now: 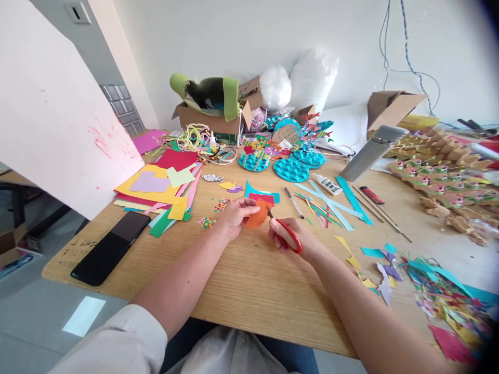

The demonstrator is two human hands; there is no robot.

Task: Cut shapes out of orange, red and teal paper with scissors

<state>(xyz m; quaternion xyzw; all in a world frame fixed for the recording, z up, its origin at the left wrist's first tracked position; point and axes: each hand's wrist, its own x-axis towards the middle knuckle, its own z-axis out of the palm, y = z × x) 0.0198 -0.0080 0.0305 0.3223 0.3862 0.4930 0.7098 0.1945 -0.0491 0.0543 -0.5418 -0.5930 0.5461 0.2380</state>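
Observation:
Between thumb and fingers, my left hand pinches a piece of orange paper above the middle of the table. My right hand grips red-handled scissors, whose dark blades meet the paper's right edge. Behind the orange piece lie a dark red paper piece and a turquoise paper scrap. A pen and a bunch of thin coloured paper strips rest just beyond my right hand. Small piles of colourful paper bits sit left of my left hand.
A phone and a stack of coloured paper lie at left. White glue, a grey flask and wooden sticks are at right. Paper scraps spread along the right side. Turquoise crafts stand at the back.

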